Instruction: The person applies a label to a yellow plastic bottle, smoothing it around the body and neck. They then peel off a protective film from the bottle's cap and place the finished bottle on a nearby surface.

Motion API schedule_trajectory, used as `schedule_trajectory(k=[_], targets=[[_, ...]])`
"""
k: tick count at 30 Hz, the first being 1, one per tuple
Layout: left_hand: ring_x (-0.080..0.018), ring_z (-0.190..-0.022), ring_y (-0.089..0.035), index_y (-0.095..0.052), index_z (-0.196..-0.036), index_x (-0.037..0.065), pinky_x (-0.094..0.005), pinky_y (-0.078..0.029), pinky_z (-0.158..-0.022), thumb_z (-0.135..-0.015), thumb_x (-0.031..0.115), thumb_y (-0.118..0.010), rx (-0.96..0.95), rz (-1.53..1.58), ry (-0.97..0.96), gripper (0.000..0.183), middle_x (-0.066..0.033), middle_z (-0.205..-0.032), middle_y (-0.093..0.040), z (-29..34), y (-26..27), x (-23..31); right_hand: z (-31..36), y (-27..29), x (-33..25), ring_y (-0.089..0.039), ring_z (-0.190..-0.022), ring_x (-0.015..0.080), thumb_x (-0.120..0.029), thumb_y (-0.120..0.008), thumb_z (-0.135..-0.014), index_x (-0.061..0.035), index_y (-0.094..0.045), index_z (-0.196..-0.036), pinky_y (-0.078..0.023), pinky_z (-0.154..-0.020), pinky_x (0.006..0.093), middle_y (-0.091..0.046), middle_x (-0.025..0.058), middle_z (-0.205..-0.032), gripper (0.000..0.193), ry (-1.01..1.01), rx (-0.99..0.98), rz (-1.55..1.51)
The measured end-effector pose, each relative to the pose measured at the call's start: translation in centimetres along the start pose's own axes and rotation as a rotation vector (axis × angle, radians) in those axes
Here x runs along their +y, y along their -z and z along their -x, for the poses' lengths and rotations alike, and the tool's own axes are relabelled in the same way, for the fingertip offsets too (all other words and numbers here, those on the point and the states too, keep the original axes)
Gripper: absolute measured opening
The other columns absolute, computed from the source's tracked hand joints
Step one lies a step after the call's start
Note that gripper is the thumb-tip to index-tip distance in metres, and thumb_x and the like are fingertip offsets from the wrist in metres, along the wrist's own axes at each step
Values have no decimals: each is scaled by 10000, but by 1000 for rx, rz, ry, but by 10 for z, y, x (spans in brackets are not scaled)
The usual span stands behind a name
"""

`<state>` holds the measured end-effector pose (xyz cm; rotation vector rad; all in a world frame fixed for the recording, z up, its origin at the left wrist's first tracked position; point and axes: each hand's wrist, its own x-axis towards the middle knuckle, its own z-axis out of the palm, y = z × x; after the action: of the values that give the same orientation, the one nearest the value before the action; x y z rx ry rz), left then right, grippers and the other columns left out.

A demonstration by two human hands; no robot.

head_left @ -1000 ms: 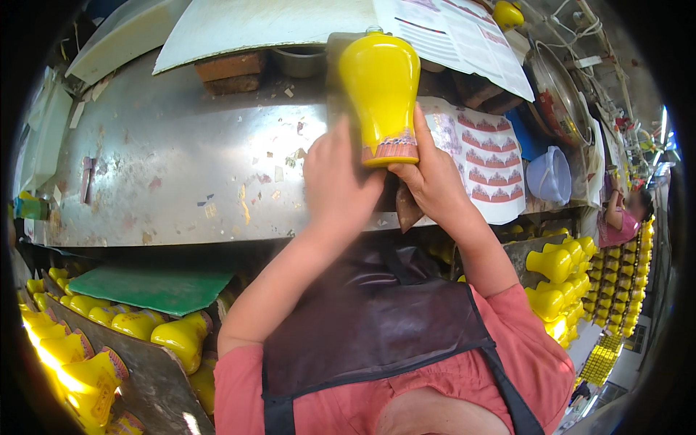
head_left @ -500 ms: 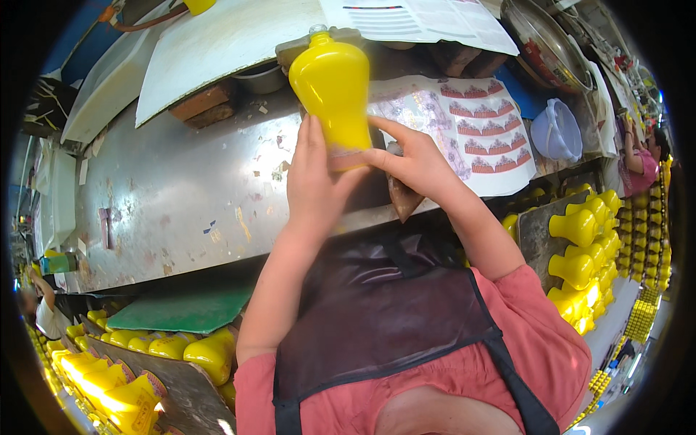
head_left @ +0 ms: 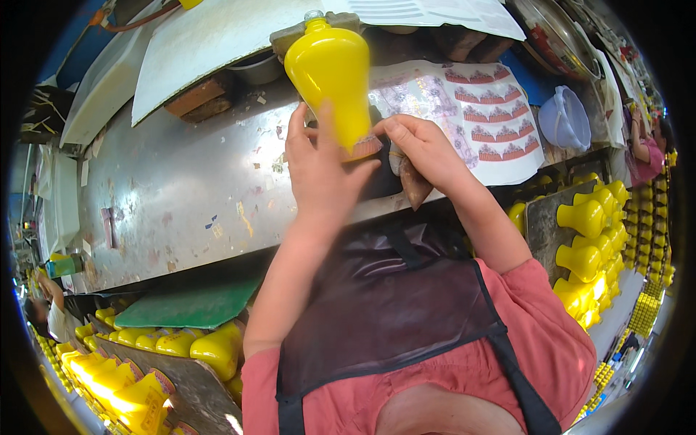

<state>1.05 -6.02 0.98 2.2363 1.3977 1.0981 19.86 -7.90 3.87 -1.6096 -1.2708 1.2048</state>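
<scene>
A glossy yellow bottle (head_left: 330, 69) with a clear glass neck lies on a grey rest (head_left: 286, 38), its neck pointing away from me. Round its base runs a pink and purple patterned band (head_left: 365, 147). My left hand (head_left: 319, 163) is at the left side of the lower bottle, somewhat blurred, fingers apart and thumb stretched out below the base. My right hand (head_left: 428, 148) is closed at the base's right side, thumb and forefinger together by the band; whatever is between them is hidden. Below that hand a brown pointed block (head_left: 415, 185) juts out.
A sheet of printed decals (head_left: 500, 116) lies to the right, beside a pale blue bucket (head_left: 564, 119). White boards (head_left: 210, 43) cover the bench's far side. Yellow bottles stand on racks at right (head_left: 583, 217) and lower left (head_left: 134, 395). Other people are at both edges.
My left hand has loosened from the bottle, its thumb moving off the base. The patterned band shows more plainly. My right fingers have drawn together beside it. The view has shifted slightly.
</scene>
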Motion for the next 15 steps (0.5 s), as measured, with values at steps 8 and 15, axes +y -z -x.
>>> schedule_trajectory(k=[8,15], targets=[[-315,-1153,-612,-351,-1572,16,-399,-481,-1028,-801,184,-819,-81,244,7,918,-218,-1490,-451,-1,2,-20,1,-6,-4,-643,-822,90,-351,-683,-960,-15,-673,-1333,-525,-774,254,-733,89,-967,502,54,-27,141],[-228,-1207,-541,-269,-1600,38,-357,-457,-1008,-958,185,-630,-149,727,310,751,-161,-1482,-474,5,-3,-20,2,-11,1,-662,-879,120,-277,-634,-1001,-32,-640,-1373,-533,-810,279,-748,75,-999,446,100,-6,55]])
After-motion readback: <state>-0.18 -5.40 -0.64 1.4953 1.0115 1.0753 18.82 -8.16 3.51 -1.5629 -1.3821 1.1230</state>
